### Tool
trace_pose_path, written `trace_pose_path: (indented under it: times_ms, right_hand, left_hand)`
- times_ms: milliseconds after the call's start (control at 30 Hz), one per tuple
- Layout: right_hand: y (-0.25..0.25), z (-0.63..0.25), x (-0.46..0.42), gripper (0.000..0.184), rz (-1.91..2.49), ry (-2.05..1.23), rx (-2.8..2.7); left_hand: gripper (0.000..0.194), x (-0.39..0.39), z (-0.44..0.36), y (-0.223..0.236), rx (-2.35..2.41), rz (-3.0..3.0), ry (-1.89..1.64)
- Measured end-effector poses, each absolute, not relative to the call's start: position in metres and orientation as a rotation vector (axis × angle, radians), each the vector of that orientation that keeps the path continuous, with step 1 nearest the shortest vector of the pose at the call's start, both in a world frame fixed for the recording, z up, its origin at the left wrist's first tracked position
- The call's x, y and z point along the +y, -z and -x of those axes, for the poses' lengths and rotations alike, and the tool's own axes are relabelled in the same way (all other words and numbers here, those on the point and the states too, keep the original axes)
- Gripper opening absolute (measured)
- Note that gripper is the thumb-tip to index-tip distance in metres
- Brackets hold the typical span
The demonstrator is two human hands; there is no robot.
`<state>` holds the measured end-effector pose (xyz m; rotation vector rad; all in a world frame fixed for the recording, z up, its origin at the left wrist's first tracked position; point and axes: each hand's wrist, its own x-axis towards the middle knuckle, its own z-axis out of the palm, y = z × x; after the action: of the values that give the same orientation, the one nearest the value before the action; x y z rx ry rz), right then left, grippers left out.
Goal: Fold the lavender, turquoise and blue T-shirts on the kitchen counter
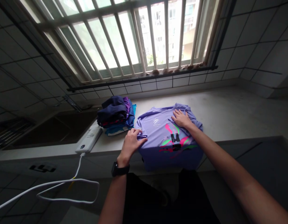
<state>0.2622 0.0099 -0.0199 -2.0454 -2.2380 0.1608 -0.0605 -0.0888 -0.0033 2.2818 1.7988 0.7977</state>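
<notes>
On purple shirt | left hand: fingers half-open at sleeve | right hand: flat, fingers spread

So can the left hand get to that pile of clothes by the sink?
Likely yes. The left hand is at the left edge of the purple shirt, the pile of clothes sits just beyond it on the counter, and nothing visible blocks the way.

And here's daylight pouring through the barred window, white tiles with dark joints all around, a pale bench below, dark sink sitting at left.
</notes>
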Motion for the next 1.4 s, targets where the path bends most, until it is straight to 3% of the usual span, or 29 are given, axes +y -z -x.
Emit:
trace_pose_path:
  times_ms: [67,233,333,533,700,867,1033,1167,1400]
  right_hand:
    - [0.02,-0.262,0.01,0.064,2.036,-0.157,-2.233]
    - [0.023,-0.263,0.01,0.061,1.993,-0.134,-2.228]
    - [0.024,-0.263,0.01,0.059,1.976,-0.13,-2.209]
    - [0.02,-0.264,0.009,0.059,1.965,-0.203,-2.19]
    - [0.018,-0.264,0.008,0.057,1.95,-0.215,-2.186]
    - [0.018,-0.265,0.008,0.057,1.944,-0.229,-2.178]
    - [0.017,-0.265,0.007,0.057,1.95,-0.238,-2.167]
    - [0.016,-0.265,0.007,0.057,1.948,-0.24,-2.162]
    - [0.016,-0.265,0.007,0.058,1.944,-0.243,-2.158]
  left_hand:
    - [0.01,-0.089,0.056,0.004,1.821,-2.269,-0.816]
    - [0.018,-0.082,0.071,-0.007,2.099,-1.748,-1.315]
    - [0.011,-0.073,0.087,-0.018,2.194,-1.424,-1.583]
    - [0.013,-0.059,0.086,-0.028,1.911,-1.53,-1.634]
    - [0.039,-0.062,0.064,-0.032,1.694,-1.744,-1.432]
    - [0.043,-0.072,0.05,-0.032,1.313,-1.89,-0.982]
    - [0.043,-0.076,0.047,-0.022,1.748,-2.068,-0.762]
    - [0.06,-0.08,0.044,-0.012,1.946,-2.19,-0.54]
    - [0.053,-0.07,0.026,-0.007,2.052,-1.971,-0.714]
